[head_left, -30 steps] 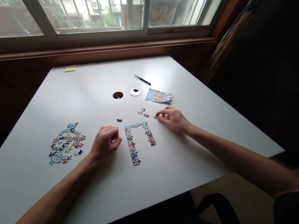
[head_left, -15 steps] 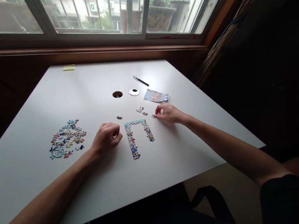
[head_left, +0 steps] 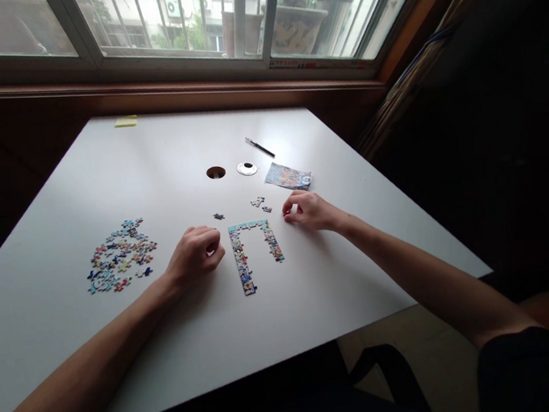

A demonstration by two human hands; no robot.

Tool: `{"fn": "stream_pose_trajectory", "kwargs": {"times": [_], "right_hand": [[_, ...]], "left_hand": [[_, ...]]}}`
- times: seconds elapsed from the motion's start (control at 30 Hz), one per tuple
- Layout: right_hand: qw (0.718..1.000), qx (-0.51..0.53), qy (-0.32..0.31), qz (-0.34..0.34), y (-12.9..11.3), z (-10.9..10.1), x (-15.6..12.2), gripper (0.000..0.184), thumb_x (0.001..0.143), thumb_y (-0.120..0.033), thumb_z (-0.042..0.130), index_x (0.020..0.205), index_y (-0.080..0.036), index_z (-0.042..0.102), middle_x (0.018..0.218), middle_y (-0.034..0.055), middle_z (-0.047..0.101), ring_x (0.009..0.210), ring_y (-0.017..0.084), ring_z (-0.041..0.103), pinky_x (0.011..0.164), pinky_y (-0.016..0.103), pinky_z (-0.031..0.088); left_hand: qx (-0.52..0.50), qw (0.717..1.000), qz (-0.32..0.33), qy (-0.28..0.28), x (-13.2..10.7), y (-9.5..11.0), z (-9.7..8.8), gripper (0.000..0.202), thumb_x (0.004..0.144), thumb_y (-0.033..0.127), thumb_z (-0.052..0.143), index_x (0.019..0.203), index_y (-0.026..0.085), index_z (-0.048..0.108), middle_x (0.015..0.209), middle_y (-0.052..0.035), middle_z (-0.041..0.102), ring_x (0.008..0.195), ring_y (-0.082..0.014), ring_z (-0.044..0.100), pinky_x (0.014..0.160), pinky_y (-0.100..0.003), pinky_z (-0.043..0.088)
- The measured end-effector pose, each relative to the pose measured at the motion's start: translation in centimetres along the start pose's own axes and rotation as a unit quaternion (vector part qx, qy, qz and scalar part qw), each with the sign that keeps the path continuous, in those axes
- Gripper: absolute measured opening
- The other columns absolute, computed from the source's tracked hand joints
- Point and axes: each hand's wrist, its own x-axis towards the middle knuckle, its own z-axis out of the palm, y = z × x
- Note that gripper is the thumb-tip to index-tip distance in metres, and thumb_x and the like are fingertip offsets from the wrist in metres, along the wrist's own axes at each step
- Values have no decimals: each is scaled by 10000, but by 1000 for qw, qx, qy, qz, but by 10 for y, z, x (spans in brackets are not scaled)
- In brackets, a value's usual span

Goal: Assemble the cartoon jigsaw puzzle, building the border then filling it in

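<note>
My right hand (head_left: 307, 210) is closed in a pinch beside the upper right of a partly joined puzzle frame (head_left: 242, 260). Between its thumb and forefinger is a small puzzle piece (head_left: 286, 214), mostly covered by the fingertips. Curled into a loose fist, my left hand (head_left: 195, 251) rests on the table just left of the frame, with nothing visible in it. The frame has a left side, a top and a shorter right side joined together. Above it lie a few loose pieces (head_left: 257, 202) and a single dark piece (head_left: 219, 216).
A spread pile of puzzle pieces (head_left: 121, 255) lies left on the white table (head_left: 165, 159). Towards the back are a small picture sheet (head_left: 288, 175), a pen (head_left: 260, 147), a round cover (head_left: 247, 169), a cable hole (head_left: 216, 172) and a yellow sticky pad (head_left: 126, 122).
The piece under my right fingertips, which showed on the table before, is now pinched and mostly hidden. My left hand has stayed in place. The view has shifted slightly.
</note>
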Motion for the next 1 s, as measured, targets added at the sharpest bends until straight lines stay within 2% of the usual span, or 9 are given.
{"fn": "stream_pose_trajectory", "kwargs": {"times": [0.07, 0.13, 0.2, 0.27, 0.33, 0.53, 0.73, 0.87, 1.0], "right_hand": [[999, 17, 8, 28, -1, 1, 0, 116, 778, -269, 742, 859, -187, 735, 936, 57, 682, 715, 144, 620, 685, 300, 508], [994, 92, 10, 63, -6, 2, -1, 135, 774, -297, 752, 833, -182, 713, 824, 44, 698, 677, 149, 626, 645, 304, 511], [970, 223, 7, 95, -14, 3, -2, 200, 771, -343, 767, 854, -173, 703, 766, 42, 711, 664, 159, 651, 638, 318, 536], [935, 338, 11, 109, -22, 6, -3, 287, 742, -378, 802, 898, -156, 706, 781, 59, 730, 689, 172, 685, 674, 343, 573], [914, 389, 21, 112, -29, 8, -4, 346, 703, -392, 841, 903, -142, 711, 770, 65, 734, 692, 177, 699, 683, 350, 589], [908, 407, 23, 100, -43, 8, -4, 316, 694, -376, 856, 858, -142, 720, 728, 43, 722, 610, 141, 665, 561, 287, 541], [908, 412, -25, 70, -56, 8, -6, 317, 768, -350, 789, 1030, -171, 771, 812, 42, 738, 684, 122, 626, 651, 298, 522], [911, 405, -18, 68, -61, 7, -5, 212, 764, -299, 775, 935, -174, 785, 811, 42, 728, 753, 135, 626, 667, 289, 491], [883, 460, -13, 92, -72, 3, -10, 188, 712, -251, 806, 868, -167, 746, 793, 30, 699, 762, 141, 631, 672, 290, 488]], "left_hand": [[-2, 1000, -1, -1, 0, 1, 0, 287, 803, 90, 509, 648, 205, 296, 603, 51, 361, 587, -123, 347, 702, -288, 357], [-2, 1000, -2, -2, 0, 1, -1, 289, 804, 91, 509, 645, 205, 296, 602, 51, 362, 585, -123, 346, 701, -287, 358], [-2, 1000, -2, -4, 0, 2, -1, 290, 806, 94, 509, 642, 205, 298, 601, 50, 363, 583, -124, 344, 697, -286, 359], [-3, 1000, -2, -6, 1, 2, -1, 289, 810, 96, 506, 642, 206, 298, 601, 49, 363, 582, -124, 340, 697, -287, 361], [-2, 1000, -3, -7, 1, 2, -2, 290, 815, 99, 503, 641, 206, 297, 601, 49, 362, 581, -124, 338, 698, -289, 363], [-2, 1000, -7, -11, 1, 2, -2, 285, 819, 104, 499, 636, 206, 305, 597, 46, 366, 580, -126, 344, 692, -291, 368], [0, 1000, -10, -16, 0, 2, -2, 284, 812, 98, 510, 632, 205, 318, 603, 45, 374, 589, -127, 352, 689, -291, 368], [1, 1000, -11, -17, 1, 2, -2, 289, 820, 104, 509, 634, 206, 314, 603, 43, 374, 597, -131, 362, 687, -291, 364], [0, 1000, -11, -19, 1, 1, -2, 292, 821, 108, 512, 636, 208, 309, 603, 41, 370, 603, -135, 368, 686, -292, 361]]}}
